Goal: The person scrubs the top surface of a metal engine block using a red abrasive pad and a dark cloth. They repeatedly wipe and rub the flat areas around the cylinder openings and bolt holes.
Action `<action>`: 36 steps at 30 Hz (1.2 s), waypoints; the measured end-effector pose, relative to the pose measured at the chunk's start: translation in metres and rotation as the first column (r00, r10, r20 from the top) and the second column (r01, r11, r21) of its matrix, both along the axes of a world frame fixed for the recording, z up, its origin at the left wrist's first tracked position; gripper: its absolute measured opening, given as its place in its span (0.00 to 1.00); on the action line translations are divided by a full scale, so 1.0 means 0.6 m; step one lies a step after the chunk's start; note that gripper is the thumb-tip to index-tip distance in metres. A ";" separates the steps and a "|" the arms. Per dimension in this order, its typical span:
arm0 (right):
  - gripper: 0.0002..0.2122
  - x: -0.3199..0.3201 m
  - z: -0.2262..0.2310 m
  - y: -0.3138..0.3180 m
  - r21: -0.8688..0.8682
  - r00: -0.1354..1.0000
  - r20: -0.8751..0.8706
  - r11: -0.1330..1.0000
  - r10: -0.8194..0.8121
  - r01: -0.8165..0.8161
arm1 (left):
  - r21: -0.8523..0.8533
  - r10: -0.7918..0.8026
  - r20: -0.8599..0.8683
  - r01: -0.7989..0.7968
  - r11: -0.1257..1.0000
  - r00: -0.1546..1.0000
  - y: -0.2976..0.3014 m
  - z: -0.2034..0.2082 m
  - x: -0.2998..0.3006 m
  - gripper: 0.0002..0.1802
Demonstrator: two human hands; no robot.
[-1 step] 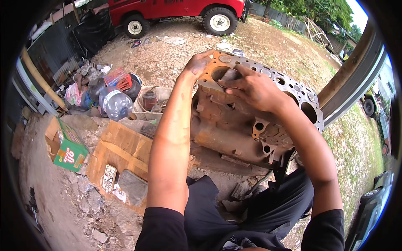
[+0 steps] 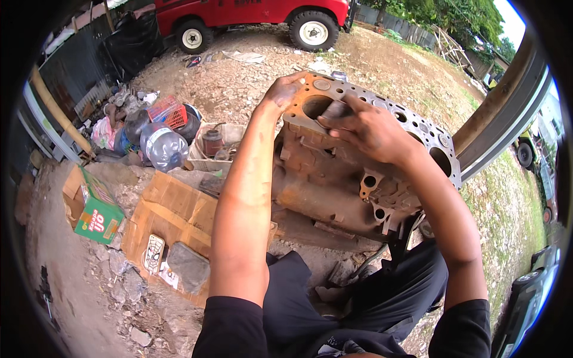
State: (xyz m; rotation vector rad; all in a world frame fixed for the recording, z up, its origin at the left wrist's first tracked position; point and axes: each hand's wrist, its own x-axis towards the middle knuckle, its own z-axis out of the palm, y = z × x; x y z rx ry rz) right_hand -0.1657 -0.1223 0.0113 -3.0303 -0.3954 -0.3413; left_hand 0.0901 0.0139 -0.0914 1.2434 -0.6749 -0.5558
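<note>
A rusty engine block (image 2: pixel 322 173) stands in front of me, its flat top deck with round cylinder bores facing up. My left hand (image 2: pixel 285 94) grips the deck's far left corner, fingers curled over the edge. Above the deck, just right of the leftmost bore (image 2: pixel 315 107), my right hand (image 2: pixel 371 128) pinches a small dark flat piece (image 2: pixel 338 111). Its material cannot be made out, and my fingers partly cover it. Orange rust marks the deck's left end; the rest looks grey.
Flattened cardboard (image 2: pixel 173 209) lies at left with a phone in a patterned case (image 2: pixel 154 253) and a dark flat slab (image 2: pixel 188 267). Beyond are a green carton (image 2: pixel 100 213), a large clear bottle (image 2: pixel 166 148) and a red crate (image 2: pixel 168 112). A post (image 2: pixel 498 95) rises at right; a red vehicle (image 2: pixel 250 17) stands behind.
My right hand has shifted slightly right across the deck with the dark flat piece, uncovering more of the leftmost bore. My left hand stays on the corner.
</note>
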 end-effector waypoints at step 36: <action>0.17 0.034 -0.007 0.040 -0.042 0.997 0.072 0.999 0.016 -0.013 | 0.035 -0.016 -0.011 0.017 0.999 1.000 0.005 0.035 -0.022 0.25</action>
